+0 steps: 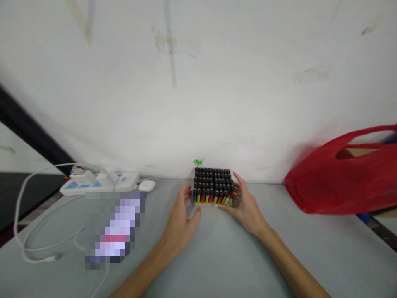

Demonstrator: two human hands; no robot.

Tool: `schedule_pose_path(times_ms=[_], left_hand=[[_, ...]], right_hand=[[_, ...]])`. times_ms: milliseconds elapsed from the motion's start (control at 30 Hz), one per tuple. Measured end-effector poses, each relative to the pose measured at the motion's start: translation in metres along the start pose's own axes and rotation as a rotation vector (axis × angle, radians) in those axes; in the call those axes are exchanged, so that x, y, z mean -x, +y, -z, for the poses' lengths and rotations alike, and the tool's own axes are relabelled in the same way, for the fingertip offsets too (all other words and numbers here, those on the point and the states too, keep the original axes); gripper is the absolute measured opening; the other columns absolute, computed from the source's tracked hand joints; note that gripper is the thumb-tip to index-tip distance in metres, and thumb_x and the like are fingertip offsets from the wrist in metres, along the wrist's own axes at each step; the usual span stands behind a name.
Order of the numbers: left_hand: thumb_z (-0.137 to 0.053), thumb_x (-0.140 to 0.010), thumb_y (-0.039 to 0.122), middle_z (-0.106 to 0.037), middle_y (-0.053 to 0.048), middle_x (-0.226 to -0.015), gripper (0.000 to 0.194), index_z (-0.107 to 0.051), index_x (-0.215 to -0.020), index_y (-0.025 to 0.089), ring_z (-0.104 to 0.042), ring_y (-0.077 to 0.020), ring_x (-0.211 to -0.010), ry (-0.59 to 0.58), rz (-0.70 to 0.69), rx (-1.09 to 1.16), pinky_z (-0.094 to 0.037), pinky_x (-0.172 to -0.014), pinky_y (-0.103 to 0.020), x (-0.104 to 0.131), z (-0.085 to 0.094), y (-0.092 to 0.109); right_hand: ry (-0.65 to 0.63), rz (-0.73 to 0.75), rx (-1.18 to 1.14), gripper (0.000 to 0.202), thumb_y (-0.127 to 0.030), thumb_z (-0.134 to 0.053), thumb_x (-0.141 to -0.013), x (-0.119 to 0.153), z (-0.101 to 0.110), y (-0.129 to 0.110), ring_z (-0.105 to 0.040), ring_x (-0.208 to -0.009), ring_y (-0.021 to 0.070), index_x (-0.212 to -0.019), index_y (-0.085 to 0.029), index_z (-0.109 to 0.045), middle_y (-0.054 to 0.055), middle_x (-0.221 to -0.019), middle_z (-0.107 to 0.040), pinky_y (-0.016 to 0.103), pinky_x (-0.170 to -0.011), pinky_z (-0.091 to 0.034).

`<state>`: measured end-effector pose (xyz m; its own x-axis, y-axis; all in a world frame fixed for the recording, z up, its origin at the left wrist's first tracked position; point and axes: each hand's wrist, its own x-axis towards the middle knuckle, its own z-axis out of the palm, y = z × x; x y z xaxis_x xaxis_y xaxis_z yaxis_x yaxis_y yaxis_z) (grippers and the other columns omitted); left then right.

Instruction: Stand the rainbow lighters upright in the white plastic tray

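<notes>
A block of small upright cylinders (213, 184), which look like batteries, stands on the grey table against the wall. Their tops are black, and the lower parts show yellow, red, green and blue. Those at the front right corner lean over. My left hand (182, 221) is open just beside the block's left side, fingers apart and thumb in front of its near left corner. On the opposite side, my right hand (246, 207) cups the block, its fingers curled against the right edge and its thumb at the near right corner. Something pale shows by that corner, too small to name.
A white power strip (132, 182) with plugs lies at the back left, with a white earphone case (147, 186) beside it. A phone (118, 227), blurred out, and a white cable (40, 260) lie nearer. At the right sits a red bag (328, 186). The wall (214, 103) rises behind.
</notes>
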<state>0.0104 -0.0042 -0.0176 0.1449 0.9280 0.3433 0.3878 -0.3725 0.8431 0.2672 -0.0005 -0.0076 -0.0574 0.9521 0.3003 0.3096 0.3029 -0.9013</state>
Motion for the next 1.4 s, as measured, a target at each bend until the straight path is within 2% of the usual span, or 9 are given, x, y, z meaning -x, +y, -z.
schedule_pose_path(times_ms=[267, 467, 633, 733, 867, 1033, 1133, 1267, 1400], left_hand=[[-0.067, -0.094, 0.022, -0.047, -0.018, -0.178, 0.081, -0.039, -0.170, 0.022, -0.047, -0.0347, -0.165, -0.147, 0.052, 0.269, -0.032, -0.139, -0.061, -0.011, 0.007, -0.004], [-0.065, -0.086, 0.018, -0.046, -0.015, -0.180, 0.087, -0.042, -0.169, 0.022, -0.041, -0.0343, -0.168, -0.194, 0.080, 0.420, -0.027, -0.141, -0.059, -0.017, 0.011, -0.008], [-0.067, -0.084, 0.021, -0.052, -0.017, -0.175, 0.083, -0.048, -0.165, 0.020, -0.049, -0.0372, -0.163, -0.206, 0.146, 0.563, -0.033, -0.139, -0.061, -0.018, 0.016, -0.010], [-0.069, -0.084, 0.025, -0.058, -0.018, -0.170, 0.082, -0.050, -0.163, 0.020, -0.055, -0.0377, -0.159, -0.160, 0.213, 0.623, -0.035, -0.137, -0.060, -0.017, 0.019, -0.010], [-0.075, -0.092, 0.045, -0.073, -0.020, -0.152, 0.085, -0.047, -0.167, 0.019, -0.066, -0.0402, -0.148, -0.026, 0.323, 0.604, -0.044, -0.130, -0.062, -0.012, 0.021, -0.003], [-0.072, -0.093, 0.071, -0.086, -0.016, -0.112, 0.091, -0.049, -0.161, 0.014, -0.084, -0.0381, -0.105, 0.180, 0.444, 0.567, -0.064, -0.101, -0.059, -0.011, 0.023, 0.014], [-0.063, -0.096, 0.081, -0.084, -0.014, -0.109, 0.089, -0.052, -0.156, 0.015, -0.083, -0.0345, -0.094, 0.214, 0.423, 0.500, -0.066, -0.095, -0.057, -0.015, 0.024, 0.016], [-0.057, -0.102, 0.081, -0.077, -0.016, -0.134, 0.079, -0.056, -0.153, 0.020, -0.079, -0.0359, -0.116, 0.166, 0.298, 0.339, -0.058, -0.112, -0.061, -0.019, 0.023, 0.009], [-0.052, -0.107, 0.078, -0.067, -0.017, -0.156, 0.075, -0.053, -0.158, 0.023, -0.064, -0.0370, -0.147, 0.091, 0.251, 0.416, -0.044, -0.130, -0.061, -0.017, 0.018, 0.004]], right_hand=[[0.007, -0.019, -0.090, 0.117, -0.049, -0.094, -0.088, 0.002, -0.004, 0.010, -0.069, -0.142, 0.0343, -0.177, -0.032, -0.020, 0.018, -0.158, -0.066, 0.061, -0.126, -0.049], [-0.029, -0.018, -0.104, 0.115, -0.040, -0.092, -0.091, 0.002, -0.003, 0.003, -0.070, -0.142, 0.0332, -0.179, -0.034, -0.018, 0.016, -0.158, -0.066, 0.061, -0.127, -0.047], [-0.023, -0.044, -0.120, 0.116, -0.032, -0.092, -0.088, 0.003, -0.001, -0.001, -0.075, -0.135, 0.0324, -0.179, -0.032, -0.019, 0.014, -0.148, -0.074, 0.061, -0.125, -0.050], [-0.018, -0.076, -0.141, 0.117, -0.029, -0.092, -0.086, 0.007, -0.002, -0.004, -0.077, -0.129, 0.0319, -0.178, -0.029, -0.019, 0.014, -0.142, -0.076, 0.061, -0.123, -0.051], [-0.011, -0.096, -0.164, 0.113, -0.028, -0.090, -0.087, 0.019, -0.005, -0.010, -0.076, -0.131, 0.0322, -0.177, -0.030, -0.022, 0.016, -0.147, -0.074, 0.063, -0.125, -0.050], [0.018, -0.134, -0.189, 0.111, -0.025, -0.090, -0.085, 0.036, -0.010, -0.018, -0.076, -0.133, 0.0342, -0.175, -0.032, -0.025, 0.017, -0.151, -0.072, 0.065, -0.124, -0.050], [0.020, -0.120, -0.149, 0.107, -0.023, -0.090, -0.084, 0.039, -0.009, -0.018, -0.075, -0.132, 0.0349, -0.172, -0.033, -0.030, 0.018, -0.152, -0.070, 0.065, -0.122, -0.053], [0.040, -0.100, -0.038, 0.107, -0.026, -0.095, -0.079, 0.039, -0.002, -0.011, -0.070, -0.138, 0.0372, -0.169, -0.033, -0.037, 0.019, -0.164, -0.057, 0.065, -0.120, -0.053], [0.002, -0.062, 0.029, 0.111, -0.026, -0.094, -0.081, 0.040, 0.005, -0.007, -0.065, -0.141, 0.0373, -0.172, -0.035, -0.032, 0.018, -0.171, -0.046, 0.066, -0.121, -0.051]])
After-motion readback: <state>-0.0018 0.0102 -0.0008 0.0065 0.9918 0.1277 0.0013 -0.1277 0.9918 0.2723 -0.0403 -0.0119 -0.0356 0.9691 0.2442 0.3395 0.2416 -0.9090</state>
